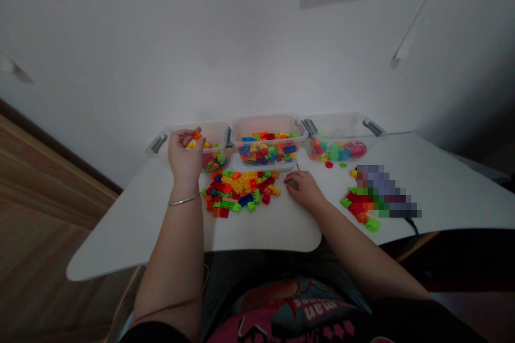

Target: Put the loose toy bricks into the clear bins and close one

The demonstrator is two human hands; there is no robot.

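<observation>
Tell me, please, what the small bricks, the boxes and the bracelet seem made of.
The bricks look like glossy hard plastic, with bright, even colours. The boxes seem clear plastic, as contents show through. The bracelet looks like shiny silvery metal, perhaps plated.

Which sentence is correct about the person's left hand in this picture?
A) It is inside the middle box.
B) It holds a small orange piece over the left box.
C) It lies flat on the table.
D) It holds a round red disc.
B. The left hand pinches a small orange piece in its fingertips, over the left clear plastic box.
</observation>
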